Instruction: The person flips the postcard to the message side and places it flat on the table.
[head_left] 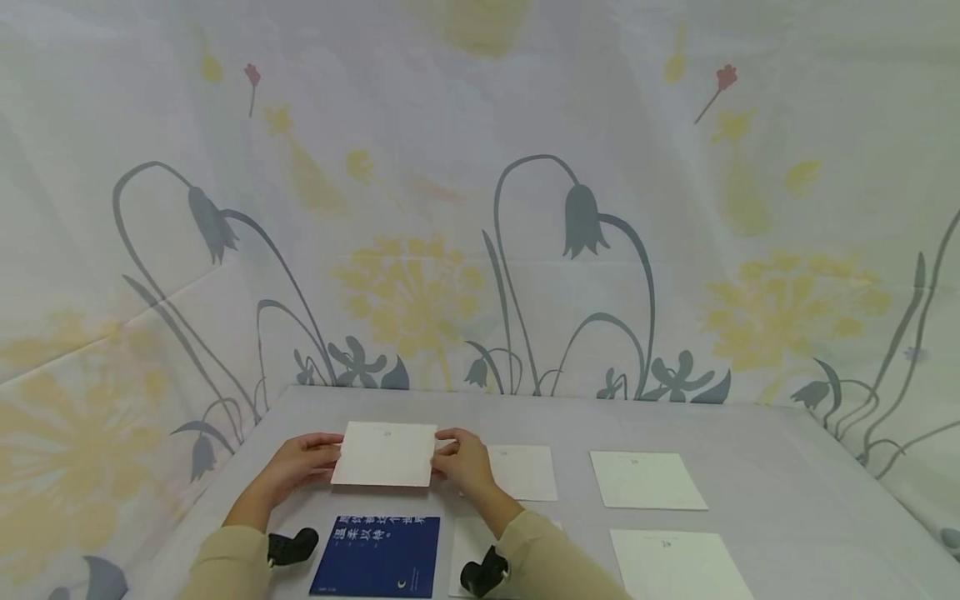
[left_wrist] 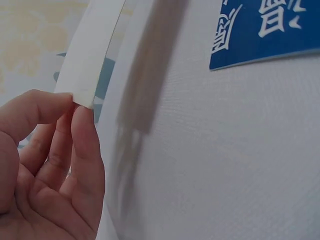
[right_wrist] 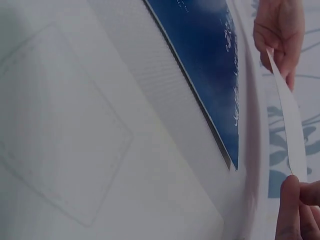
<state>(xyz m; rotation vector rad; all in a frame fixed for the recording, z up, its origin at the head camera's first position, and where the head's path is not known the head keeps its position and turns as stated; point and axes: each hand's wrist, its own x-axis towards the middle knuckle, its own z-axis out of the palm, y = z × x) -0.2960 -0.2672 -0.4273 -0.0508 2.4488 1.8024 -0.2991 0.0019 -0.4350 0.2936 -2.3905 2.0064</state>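
Observation:
A white card (head_left: pixel 386 454) is held above the table between both hands, its broad face turned up toward the head view. My left hand (head_left: pixel 302 463) pinches its left edge between thumb and fingers; in the left wrist view the thumb and fingertips meet at a corner of the card (left_wrist: pixel 90 60). Its right edge is pinched by my right hand (head_left: pixel 467 467). Just nearer than the held card lies a dark blue card (head_left: pixel 378 554) with white lettering and a small moon. The left wrist view shows the held card's shadow on the cloth.
To the right lie white cards: one (head_left: pixel 522 473) partly behind my right hand, one (head_left: pixel 648 481) farther right, and one (head_left: pixel 678 567) nearer. Another white card (head_left: pixel 468 542) is partly under my right forearm. A flower-printed cloth (head_left: pixel 480 208) hangs behind the table.

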